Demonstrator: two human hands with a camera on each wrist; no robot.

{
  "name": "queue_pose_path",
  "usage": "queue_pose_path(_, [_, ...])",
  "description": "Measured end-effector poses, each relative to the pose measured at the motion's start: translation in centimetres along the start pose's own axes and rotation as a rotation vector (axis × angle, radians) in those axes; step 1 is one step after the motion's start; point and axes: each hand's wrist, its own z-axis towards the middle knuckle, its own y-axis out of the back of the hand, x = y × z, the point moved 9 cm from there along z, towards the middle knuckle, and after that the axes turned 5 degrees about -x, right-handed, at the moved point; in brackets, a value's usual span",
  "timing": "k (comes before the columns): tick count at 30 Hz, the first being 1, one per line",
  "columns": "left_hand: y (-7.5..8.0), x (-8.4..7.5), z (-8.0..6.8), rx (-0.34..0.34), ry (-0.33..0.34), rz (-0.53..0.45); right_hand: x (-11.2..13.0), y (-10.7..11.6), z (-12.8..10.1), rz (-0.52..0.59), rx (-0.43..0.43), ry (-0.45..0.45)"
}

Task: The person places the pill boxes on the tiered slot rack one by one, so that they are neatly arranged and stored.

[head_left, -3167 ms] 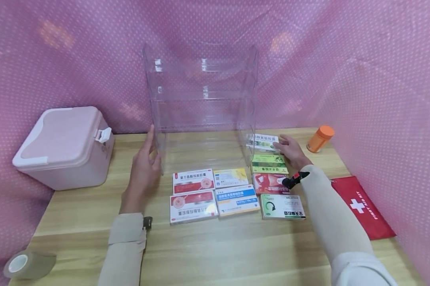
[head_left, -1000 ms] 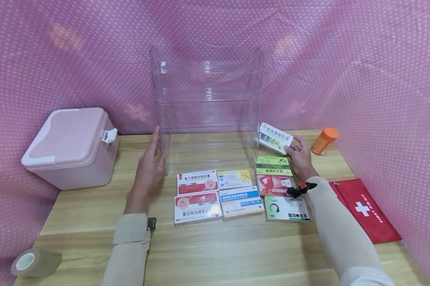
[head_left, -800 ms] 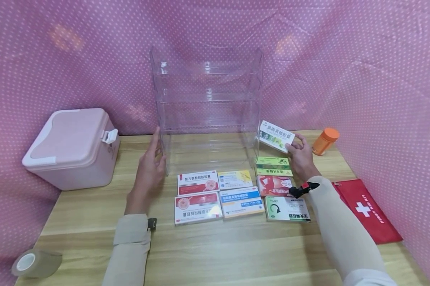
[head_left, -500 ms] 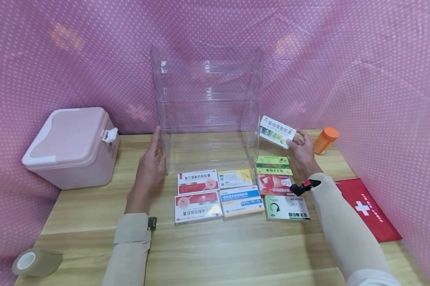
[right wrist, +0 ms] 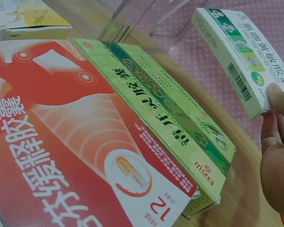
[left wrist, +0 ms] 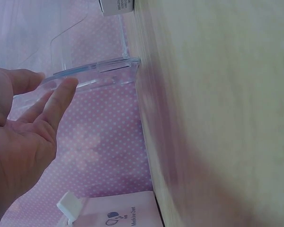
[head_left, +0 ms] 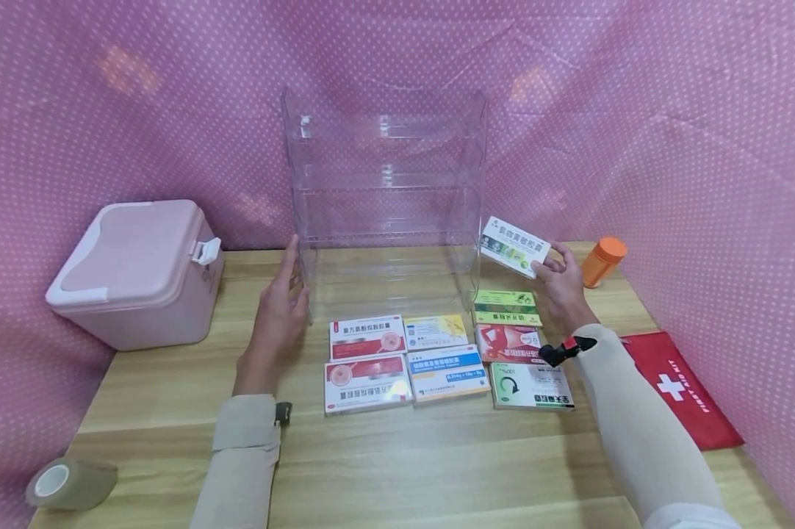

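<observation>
A clear acrylic shelf rack (head_left: 384, 198) stands at the back of the wooden table (head_left: 397, 455). My left hand (head_left: 280, 312) lies flat with straight fingers against the rack's left wall (left wrist: 92, 73). My right hand (head_left: 559, 283) pinches a white and green medicine box (head_left: 513, 246) by its end, lifted off the table just right of the rack. The same box (right wrist: 241, 56) shows in the right wrist view above a green box (right wrist: 165, 118) and a red and white box (right wrist: 75, 142).
Several medicine boxes (head_left: 430, 353) lie in rows before the rack. A pink lidded case (head_left: 136, 272) stands at left, a tape roll (head_left: 70, 483) at the front left corner. An orange bottle (head_left: 601, 261) and a red first-aid pouch (head_left: 678, 386) lie at right. Pink dotted cloth surrounds the table.
My right hand has picked the white and green box up from the table and raised it beside the rack. The left hand has stayed on the rack's wall.
</observation>
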Motion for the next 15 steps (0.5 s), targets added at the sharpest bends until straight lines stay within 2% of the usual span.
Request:
queue_pose_path(5, [0.0, -0.1, -0.1, 0.002, -0.005, 0.002, 0.5, 0.2, 0.1, 0.044, -0.019, -0.001])
queue_pose_path(12, [0.1, -0.1, 0.0, 0.004, -0.008, 0.005, 1.2, 0.1, 0.1, 0.158, -0.011, 0.009])
queue_pose_path(15, [0.1, -0.1, 0.0, 0.006, -0.01, 0.011, 1.3, 0.0, 0.0, 0.16, -0.004, 0.012])
